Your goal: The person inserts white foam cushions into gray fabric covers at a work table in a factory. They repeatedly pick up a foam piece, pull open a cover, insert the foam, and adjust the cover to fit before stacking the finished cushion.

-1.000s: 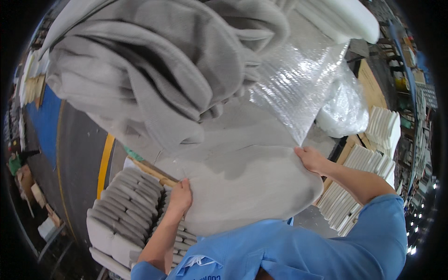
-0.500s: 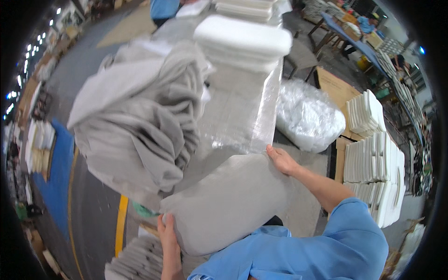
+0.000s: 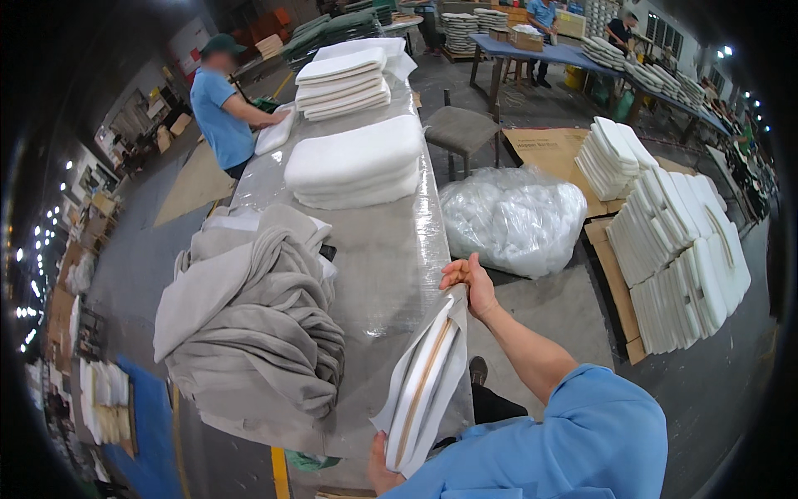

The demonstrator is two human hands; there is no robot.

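A: Looking down from the head view and seeing what?

B: Seeing a long gray-and-white cushion (image 3: 416, 387) by the near right corner of a shiny counter (image 3: 382, 291). Tipping up on its side and showing a tan line (image 3: 425, 383) running along it.

A: Touching the far end with what?

B: Touching it with the right grip (image 3: 472, 287). Sticking the thumb (image 3: 474, 261) up and bending the fingers (image 3: 450, 273) by the tip. Not being able to tell about closing tight.

A: Doing what with the left grip (image 3: 382, 470)?

B: Gripping the near end of the cushion, and hiding some of that hand from sight.

A: Seeing what else on the counter?

B: Seeing a big messy pile of gray cloth (image 3: 258, 320) on the left, lying in lots of folds. Seeing a stack of white pads (image 3: 357, 162) farther back, and another white stack (image 3: 342, 83) behind it.

A: Spotting somebody there too?

B: Spotting a person (image 3: 223, 116) in a blue shirt and a green cap, standing at the left side and touching a white pad (image 3: 276, 133).

A: Finding what on the right?

B: Finding a big, puffy clear bag (image 3: 515, 216) just beside the counter. Finding a gray chair (image 3: 462, 129) behind it. Finding tall heaps of white pads (image 3: 690, 266) farther right, sitting near brown cardboard (image 3: 532, 154).

A: Looking way back?

B: Seeing a long blue counter (image 3: 573, 58).
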